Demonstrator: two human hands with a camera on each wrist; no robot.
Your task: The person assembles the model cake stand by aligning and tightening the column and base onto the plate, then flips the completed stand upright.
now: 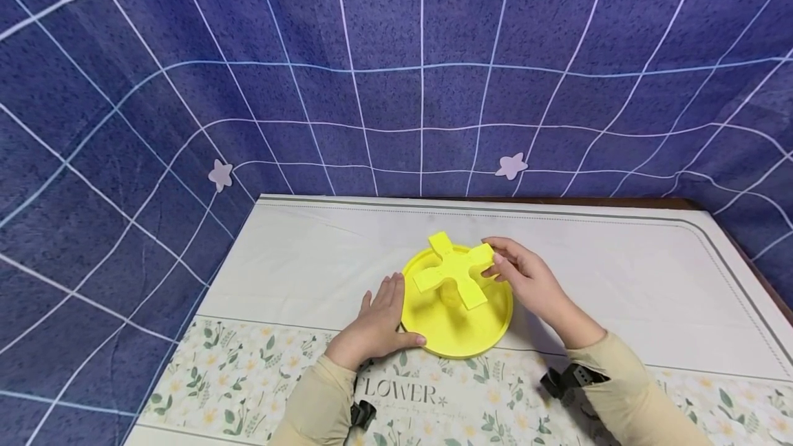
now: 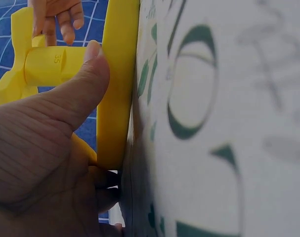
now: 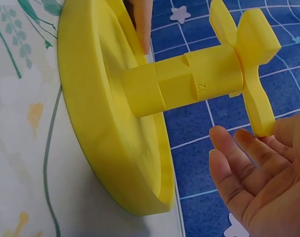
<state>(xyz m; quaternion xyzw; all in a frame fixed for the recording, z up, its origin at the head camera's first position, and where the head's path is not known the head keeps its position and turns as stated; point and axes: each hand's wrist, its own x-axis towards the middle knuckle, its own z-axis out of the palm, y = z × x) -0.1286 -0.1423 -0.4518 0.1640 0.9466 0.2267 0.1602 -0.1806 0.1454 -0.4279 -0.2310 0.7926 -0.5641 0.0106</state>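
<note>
At two o'clock on the dish, I see the right hand touching the tip of one arm of the yellow cross-shaped top; its fingers are loosely bent and spread, not wrapped round the arm, probably so a light touch can push it. The cross caps an upright stem, marked "32" on the side facing my right wrist camera, which rises inside the round yellow dish. The dish lies flat on the tablecloth, likely to give the tall stem a broad base. At nine o'clock the left hand lies against the rim, fingers straight, thumb towards seven; it grips nothing, and I judge it is bracing the dish. Printed lettering sits near seven o'clock, and a blue curtain hangs beyond twelve.
</note>
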